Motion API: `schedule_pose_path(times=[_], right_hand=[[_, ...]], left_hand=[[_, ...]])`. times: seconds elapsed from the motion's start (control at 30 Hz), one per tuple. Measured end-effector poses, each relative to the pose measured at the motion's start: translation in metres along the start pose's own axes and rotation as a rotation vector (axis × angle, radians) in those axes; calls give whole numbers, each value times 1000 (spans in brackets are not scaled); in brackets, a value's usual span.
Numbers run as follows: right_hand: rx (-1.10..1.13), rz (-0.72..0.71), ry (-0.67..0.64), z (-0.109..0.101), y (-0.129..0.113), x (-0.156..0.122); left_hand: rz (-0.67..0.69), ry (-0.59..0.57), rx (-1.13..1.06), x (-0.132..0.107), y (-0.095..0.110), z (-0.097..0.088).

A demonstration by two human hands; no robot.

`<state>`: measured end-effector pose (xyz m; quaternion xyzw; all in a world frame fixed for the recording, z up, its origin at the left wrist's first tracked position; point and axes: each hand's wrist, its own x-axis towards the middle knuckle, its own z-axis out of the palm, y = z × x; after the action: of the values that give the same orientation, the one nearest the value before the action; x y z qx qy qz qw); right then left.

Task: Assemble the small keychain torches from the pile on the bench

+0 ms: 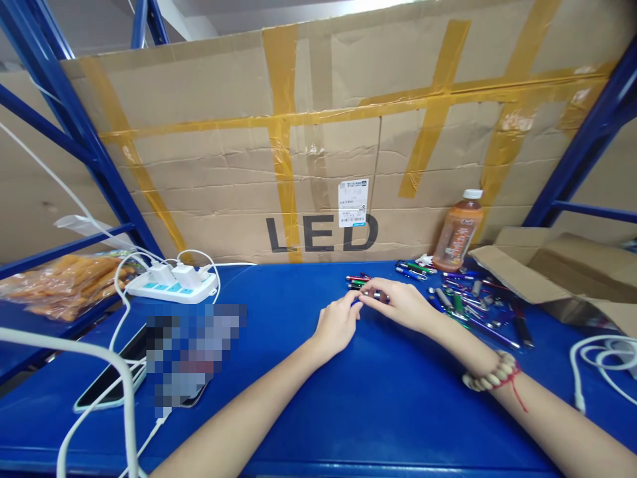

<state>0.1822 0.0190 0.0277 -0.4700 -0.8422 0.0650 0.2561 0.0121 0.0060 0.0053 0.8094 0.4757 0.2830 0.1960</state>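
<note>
My left hand point(337, 325) and my right hand point(401, 305) meet over the blue table point(308, 392), fingertips pinched together on a small pen-like part point(371, 294). Both hands have their fingers closed around it. Just behind them lies a short row of small pens point(357, 281). A bead bracelet with a red string point(492, 375) is on my right wrist.
A heap of loose coloured pens point(472, 302) lies to the right, beside an orange drink bottle point(458, 230) and an open cardboard box point(557, 272). A white power strip point(173, 283), phones point(114, 382) and white cables sit at left. A taped cardboard sheet point(318, 146) stands behind.
</note>
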Motion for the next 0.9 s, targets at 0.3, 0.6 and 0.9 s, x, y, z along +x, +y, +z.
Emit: schedule_pose_path(times=[0.3,0.6,0.9], right_hand=[[166,-131,42,4,15,3],[414,-137,60,4,17,6],[670,32,-10,8,12,5]], left_hand=[[-32,-9,-39,2,-5,2],[2,-98,-97,2,-8,1],[27,-136,-64,-1,-5,-4]])
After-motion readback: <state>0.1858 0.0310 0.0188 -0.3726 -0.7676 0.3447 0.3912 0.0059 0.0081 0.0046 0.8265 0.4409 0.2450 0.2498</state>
